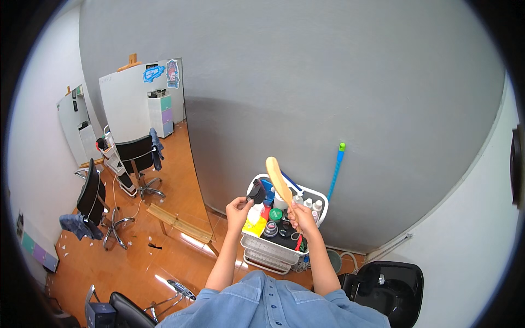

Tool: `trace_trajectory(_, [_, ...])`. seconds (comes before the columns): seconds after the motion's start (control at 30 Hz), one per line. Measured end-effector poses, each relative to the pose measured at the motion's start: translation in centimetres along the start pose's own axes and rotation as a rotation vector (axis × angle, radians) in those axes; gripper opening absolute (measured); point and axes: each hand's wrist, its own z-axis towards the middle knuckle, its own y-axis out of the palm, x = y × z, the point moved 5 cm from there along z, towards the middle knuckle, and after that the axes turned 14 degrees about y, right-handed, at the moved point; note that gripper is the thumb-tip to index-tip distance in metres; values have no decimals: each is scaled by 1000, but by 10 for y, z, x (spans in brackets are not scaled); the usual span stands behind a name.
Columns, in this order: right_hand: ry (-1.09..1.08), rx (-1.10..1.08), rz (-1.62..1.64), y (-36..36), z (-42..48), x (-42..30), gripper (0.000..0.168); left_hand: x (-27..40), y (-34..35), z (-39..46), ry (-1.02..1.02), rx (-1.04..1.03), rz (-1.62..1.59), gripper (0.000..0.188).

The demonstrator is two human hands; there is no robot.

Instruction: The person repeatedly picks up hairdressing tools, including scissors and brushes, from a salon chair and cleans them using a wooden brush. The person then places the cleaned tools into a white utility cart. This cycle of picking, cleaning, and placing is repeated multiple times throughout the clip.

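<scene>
My left hand (238, 213) pinches a black brush-like tool (257, 192), which looks like a clipper guard or small brush, above the left side of a white trolley (324, 205). In my right hand (302, 217) is the handle of a wooden brush (277, 176), its long curved head raised toward the wall. Beneath both hands, the trolley's top tray holds a green-lidded jar (275, 214), a yellow packet (255, 226) with white tissue, a round clear-lidded container (270, 228) and several white bottles (317, 205).
A large mirror (139, 102) leans at the left behind a wooden bench (180, 223). Black salon chairs (92, 197) stand on the tiled floor, where a black comb (155, 246) lies. A blue pole (336, 174) leans on the wall; a black wash basin (393, 291) is at lower right.
</scene>
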Motion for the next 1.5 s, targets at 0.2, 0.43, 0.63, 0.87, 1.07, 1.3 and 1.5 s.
trace_trajectory(0.2, [74, -211, -86, 13, -9, 5, 37, 42, 8, 0, 356, 53, 360, 9])
trace_trajectory(0.43, [104, -205, -210, 16, -14, 6, 37, 43, 3, -12, 340, 116, 349, 10])
trace_trajectory(0.63, [134, -209, -204, 18, -18, 13, 37, 21, -3, -24, 266, 134, 332, 13])
trace_trajectory(0.87, [48, -103, -144, 9, -4, 35, 35, -3, -3, -42, -143, 185, -127, 17])
trace_trajectory(1.07, [168, -256, -225, 22, -2, 64, 37, -21, -22, -60, -273, 251, -205, 19])
trace_trajectory(1.3, [228, -265, -252, 37, 26, 89, 38, -44, -45, -63, -396, 310, -198, 18])
trace_trajectory(1.5, [103, 9, -211, 30, 83, 123, 41, -75, -73, -55, -546, 265, -129, 14])
